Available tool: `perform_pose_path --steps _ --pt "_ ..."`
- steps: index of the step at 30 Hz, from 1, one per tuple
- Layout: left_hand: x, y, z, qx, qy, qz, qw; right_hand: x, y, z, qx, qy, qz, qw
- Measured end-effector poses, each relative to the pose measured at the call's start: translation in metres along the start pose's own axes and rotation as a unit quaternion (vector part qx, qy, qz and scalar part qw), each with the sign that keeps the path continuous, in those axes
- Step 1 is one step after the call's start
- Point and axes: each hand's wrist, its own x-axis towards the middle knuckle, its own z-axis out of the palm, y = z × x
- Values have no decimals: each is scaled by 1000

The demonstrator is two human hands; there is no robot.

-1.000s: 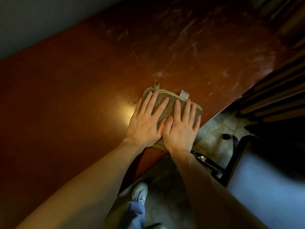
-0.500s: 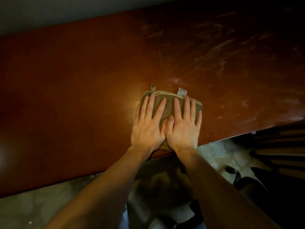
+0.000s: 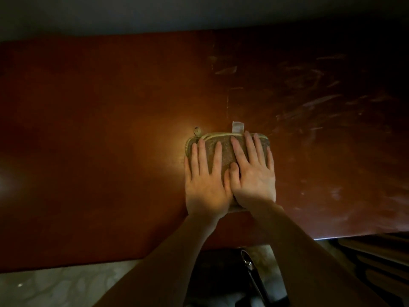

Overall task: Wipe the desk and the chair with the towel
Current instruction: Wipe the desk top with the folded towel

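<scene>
Towel [image 3: 223,149] pressed flat under two hands, lying on the desk [image 3: 88,151] not far from its front edge.

Left hand [image 3: 204,185] and right hand [image 3: 254,178] lie side by side on the folded towel, fingers straight and a little spread. They press it down and grip nothing. The towel looks soft, light and rather thick, with a sewn border, a small loop [image 3: 196,131] at the far left corner and a white label [image 3: 238,126]. I judge it slides easily on the smooth top but may bunch, so flat pressure in the middle suits wiping. For lifting, take the border or the loop. Its near part is hidden under the palms. The dark shape with a shiny metal piece [image 3: 250,265] below the desk edge may be the chair, but I cannot tell.
</scene>
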Motion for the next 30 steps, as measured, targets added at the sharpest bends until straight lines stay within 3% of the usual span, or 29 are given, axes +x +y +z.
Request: perform_pose_path --steps 13,30 --pt "56 12 5 3 48 -5 999 60 15 -7 -3 6 -31 999" --pt "136 2 6 -18 39 -5 999 135 14 -2 -14 41 -29 999"
